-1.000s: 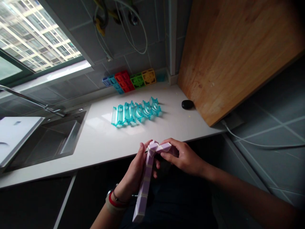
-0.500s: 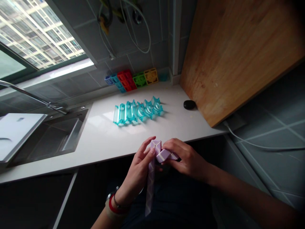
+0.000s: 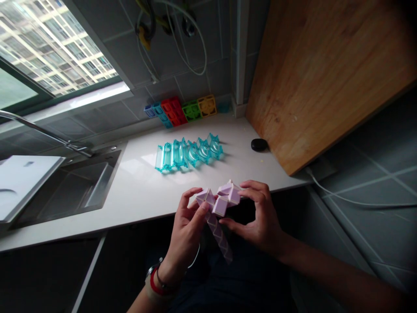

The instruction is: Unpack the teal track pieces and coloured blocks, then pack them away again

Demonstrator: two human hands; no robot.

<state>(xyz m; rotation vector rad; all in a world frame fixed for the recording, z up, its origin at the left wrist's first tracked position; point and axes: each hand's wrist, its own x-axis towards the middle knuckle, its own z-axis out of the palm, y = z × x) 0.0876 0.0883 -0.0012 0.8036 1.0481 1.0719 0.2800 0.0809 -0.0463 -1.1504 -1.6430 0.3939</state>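
A lilac snake puzzle (image 3: 220, 205) with white edges is held above the counter's front edge. Its upper part is folded into angled blocks, and a straight tail (image 3: 221, 243) hangs down toward the lower right. My left hand (image 3: 189, 221) is closed on the left end of the folded part, thumb in front. At the other end, my right hand (image 3: 259, 215) has its fingers spread. Its index fingertip meets the rightmost block, while the thumb lies lower, just beneath the middle block, with a gap between them.
On the white counter (image 3: 140, 187) lies a row of clear teal plastic pieces (image 3: 189, 152). Coloured blocks (image 3: 174, 111) line the wall. A black oval object (image 3: 259, 144) sits by a leaning wooden board (image 3: 325, 78). Left are a sink (image 3: 73, 187), a faucet (image 3: 48, 130) and a white box (image 3: 28, 182).
The puzzle's folded end has turned up and spread wider. Its tail has swung from straight down toward the lower right. My right hand has loosened and opened; my left hand has shifted slightly left.
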